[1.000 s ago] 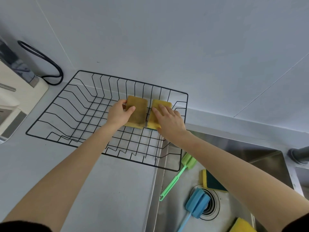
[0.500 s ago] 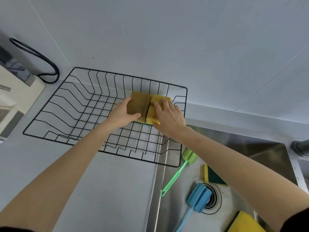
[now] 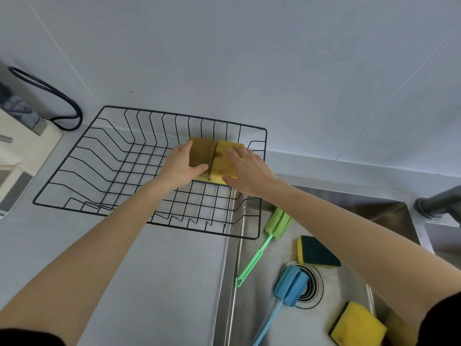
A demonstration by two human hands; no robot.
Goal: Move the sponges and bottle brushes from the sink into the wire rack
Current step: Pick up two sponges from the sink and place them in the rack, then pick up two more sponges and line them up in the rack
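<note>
Two sponges lie side by side in the back right part of the black wire rack [image 3: 74, 156]: a brownish sponge [image 3: 200, 153] and a yellow sponge [image 3: 222, 161], their edges touching. My left hand [image 3: 182, 166] grips the brownish one by its sides. My right hand [image 3: 247, 168] rests flat on the yellow one, fingers spread. In the steel sink [image 3: 269, 320] lie a green bottle brush [image 3: 264, 243], a blue bottle brush [image 3: 287, 293], a yellow-and-green sponge [image 3: 315, 253] and another yellow sponge [image 3: 356, 325].
The rack's right end overhangs the sink's left edge. A cream appliance [image 3: 22, 151] with a black cable [image 3: 62, 101] stands at the left on the grey counter [image 3: 159, 283]. A dark tap base [image 3: 439, 203] is at the far right. The wall rises behind the rack.
Both hands have pushed the two sponges together and lowered them in the rack's back right part; a gap between them a second ago is gone.
</note>
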